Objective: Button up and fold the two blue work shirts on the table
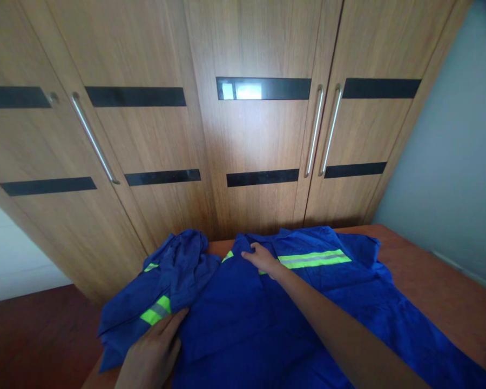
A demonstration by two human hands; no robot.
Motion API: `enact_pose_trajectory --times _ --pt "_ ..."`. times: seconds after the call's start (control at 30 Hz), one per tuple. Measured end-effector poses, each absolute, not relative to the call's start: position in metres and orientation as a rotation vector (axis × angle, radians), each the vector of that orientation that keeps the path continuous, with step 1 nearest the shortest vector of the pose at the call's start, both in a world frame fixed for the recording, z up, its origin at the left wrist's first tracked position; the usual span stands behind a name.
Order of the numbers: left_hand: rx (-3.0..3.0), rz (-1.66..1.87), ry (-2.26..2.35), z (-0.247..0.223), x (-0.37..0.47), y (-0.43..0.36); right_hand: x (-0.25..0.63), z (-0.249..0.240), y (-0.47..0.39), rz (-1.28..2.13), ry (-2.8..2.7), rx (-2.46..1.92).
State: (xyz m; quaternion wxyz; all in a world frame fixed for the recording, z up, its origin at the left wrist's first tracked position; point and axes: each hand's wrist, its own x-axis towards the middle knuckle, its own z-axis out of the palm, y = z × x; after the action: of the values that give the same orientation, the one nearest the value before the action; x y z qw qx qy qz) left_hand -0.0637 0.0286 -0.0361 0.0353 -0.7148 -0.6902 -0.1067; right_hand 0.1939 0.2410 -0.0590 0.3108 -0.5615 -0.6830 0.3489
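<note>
A blue work jacket [227, 324] with yellow-green and grey reflective strips lies spread out before me. My right hand [264, 260] reaches across to its upper part, close to the collar. Thumb and forefinger are apart there, touching the cloth; the other fingers are mostly hidden. Lower down, my left hand [154, 346] rests at the jacket's left edge, its fingers stretched over the fabric and apart from the thumb. Beside that hand is a bunched heap of blue cloth [182, 265] with a reflective strip [157, 310]. Whether the heap joins the jacket, I cannot tell.
The garments lie on a reddish-brown surface [417, 265]. Behind them stands a wooden wardrobe [259, 135] with black inlaid bands and long metal handles [314, 129]. A pale wall [449, 162] borders the right side, and a white surface [12, 254] shows at the left.
</note>
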Motion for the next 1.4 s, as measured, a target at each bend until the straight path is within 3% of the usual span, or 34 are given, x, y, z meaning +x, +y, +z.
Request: enact_pose_trajectory --times 0.27,0.4,0.67,1.0,1.4 --pt "-2.116 -0.103 -2.149 -0.031 -0.066 0.025 0.204 -0.053 0.199 0.592 -2.005 -1.409" --pt "-2.09 -0.24 -2.086 -0.02 -0.056 0.02 0.208 -0.045 0.176 0.479 -2.157 -1.228" --pt "-2.455 -0.311 -1.433 -0.026 0.016 0.037 0.231 -0.063 0.149 0.4 -2.497 -1.103" --pt "-2.451 -0.237 -1.368 -0.057 0.025 0.029 0.244 -0.052 0.138 0.3 -2.57 -1.16" --pt "-2.328 -0.183 -1.087 -0.042 0.006 0.024 0.2 -0.06 0.17 0.29 -2.433 -1.237"
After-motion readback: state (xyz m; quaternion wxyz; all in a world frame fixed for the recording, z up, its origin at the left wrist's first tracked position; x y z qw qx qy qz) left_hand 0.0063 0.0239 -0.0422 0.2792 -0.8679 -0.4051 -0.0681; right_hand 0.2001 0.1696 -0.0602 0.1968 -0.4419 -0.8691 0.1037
